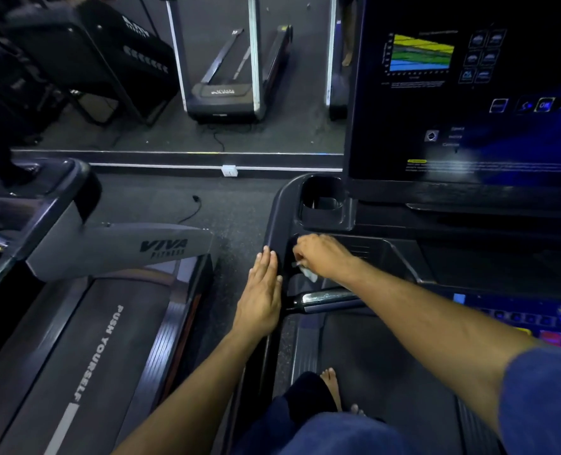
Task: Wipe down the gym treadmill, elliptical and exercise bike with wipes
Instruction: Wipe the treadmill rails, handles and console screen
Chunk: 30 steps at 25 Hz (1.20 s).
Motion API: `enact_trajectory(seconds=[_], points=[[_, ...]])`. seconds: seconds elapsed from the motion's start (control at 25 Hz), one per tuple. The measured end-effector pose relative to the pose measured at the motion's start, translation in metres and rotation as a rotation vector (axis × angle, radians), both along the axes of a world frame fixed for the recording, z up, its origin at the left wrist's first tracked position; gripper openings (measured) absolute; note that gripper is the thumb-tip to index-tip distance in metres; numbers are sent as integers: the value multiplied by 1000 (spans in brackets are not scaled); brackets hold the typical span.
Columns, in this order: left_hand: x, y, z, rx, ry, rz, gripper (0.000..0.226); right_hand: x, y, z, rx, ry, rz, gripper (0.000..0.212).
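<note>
Head view: I stand on a treadmill [371, 356], looking down at its console tray [387, 254].
Right hand: my right hand [321, 254] is curled around a white wipe [308, 273] and presses it into the tray's left corner, just below the cup holder [321, 201].
Left hand: my left hand [261, 290] lies flat with straight fingers on the tray's left rim, holding nothing.
Stage: I judge I am partway through the first machine; the tray is being wiped now.
Left on this machine: I cannot tell whether the screen [469, 93], the button panel [535, 323] or the chrome handle [325, 298] are wiped yet.
Left overall: a second treadmill [85, 339] sits just to my left; no elliptical or bike shows clearly, so I reckon most of the job remains.
</note>
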State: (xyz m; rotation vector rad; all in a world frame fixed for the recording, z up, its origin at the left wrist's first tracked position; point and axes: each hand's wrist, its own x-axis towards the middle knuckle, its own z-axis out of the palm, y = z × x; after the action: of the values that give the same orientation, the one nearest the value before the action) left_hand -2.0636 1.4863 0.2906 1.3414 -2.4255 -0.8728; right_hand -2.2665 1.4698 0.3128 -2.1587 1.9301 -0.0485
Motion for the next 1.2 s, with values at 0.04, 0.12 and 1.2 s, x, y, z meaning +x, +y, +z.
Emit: enact_trajectory(seconds=[0.04,0.12,1.2], points=[[0,-1,0,6,10,-3,55,-1,8,-5,48,13,-9,8],[0,-2,1,18,8,-8,55,-6,22,-8,94,-65,-67,8],[1,-7,-8,-24,-46,-51,57,-11,129,-36,-506,117,-145,20]])
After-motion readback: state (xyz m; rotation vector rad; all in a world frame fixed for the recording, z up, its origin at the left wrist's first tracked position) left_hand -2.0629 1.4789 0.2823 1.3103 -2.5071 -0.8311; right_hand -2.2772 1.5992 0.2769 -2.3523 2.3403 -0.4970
